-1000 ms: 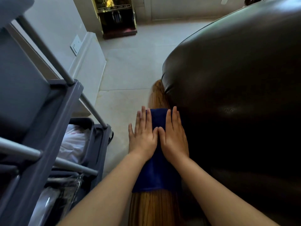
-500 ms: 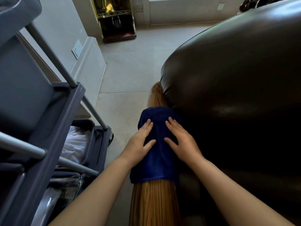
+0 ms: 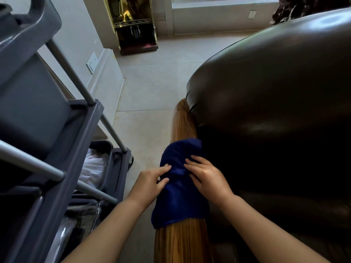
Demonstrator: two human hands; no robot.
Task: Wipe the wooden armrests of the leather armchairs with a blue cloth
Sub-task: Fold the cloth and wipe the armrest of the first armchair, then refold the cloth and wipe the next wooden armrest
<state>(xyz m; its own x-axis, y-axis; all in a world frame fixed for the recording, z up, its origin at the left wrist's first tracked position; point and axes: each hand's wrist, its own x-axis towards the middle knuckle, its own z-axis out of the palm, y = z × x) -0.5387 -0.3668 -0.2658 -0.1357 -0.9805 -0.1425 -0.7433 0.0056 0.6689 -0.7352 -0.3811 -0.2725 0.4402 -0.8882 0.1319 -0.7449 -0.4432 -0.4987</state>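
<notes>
A dark blue cloth point(image 3: 178, 192) lies draped over the wooden armrest point(image 3: 182, 242) of a dark brown leather armchair point(image 3: 269, 103). My left hand point(image 3: 150, 182) rests on the cloth's left side with its fingers bent and fingertips pressing into the fabric. My right hand point(image 3: 207, 175) presses on the cloth's right side, next to the leather. Bare wood shows beyond the cloth toward the armrest's far tip and below it toward me.
A grey cleaning cart point(image 3: 57, 149) with metal rails stands close on the left, a white bag point(image 3: 93, 168) in its lower tray. Beige tile floor point(image 3: 148, 88) runs between cart and chair. A brass-framed stand point(image 3: 134, 25) sits by the far wall.
Both hands slid back toward me along the armrest, dragging the cloth. The fingers went from flat and side by side to bent and spread apart, and the cloth bunched up at its far end.
</notes>
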